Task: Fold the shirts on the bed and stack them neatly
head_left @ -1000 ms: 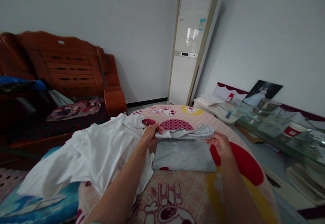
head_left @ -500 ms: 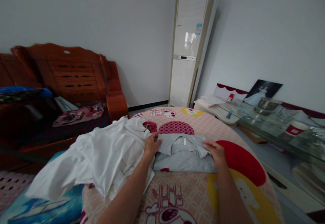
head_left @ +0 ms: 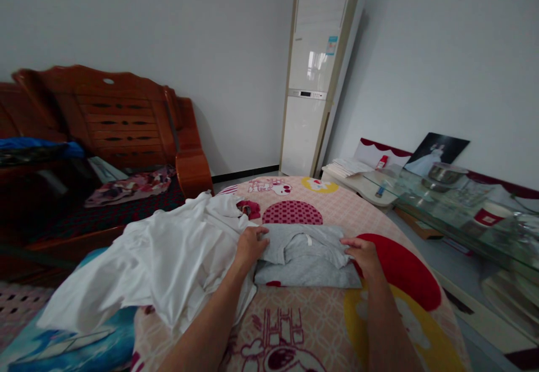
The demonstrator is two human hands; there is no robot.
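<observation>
A grey T-shirt (head_left: pixel 311 271) lies folded into a flat rectangle on the round table's patterned cloth (head_left: pixel 328 316). Its neckline, with a small white label, faces up, and a bit of red print shows at its lower left. My left hand (head_left: pixel 251 244) grips the shirt's upper left edge between fingers and thumb. At the right edge, my right hand (head_left: pixel 362 253) pinches the top layer by the shoulder. Left of the shirt, a loose heap of white cloth (head_left: pixel 168 254) touches it and hangs over the table's side.
A dark red item (head_left: pixel 249 209) pokes out behind the white heap. To the left stands a wooden sofa (head_left: pixel 122 119) with clothes on it. On the right, a glass shelf (head_left: pixel 433 203) carries bowls and a cup. A tall white air conditioner (head_left: pixel 309 80) fills the corner.
The shirt's top layer and neckline have shifted slightly toward me and to the right, along with my right hand. My left hand keeps nearly the same place.
</observation>
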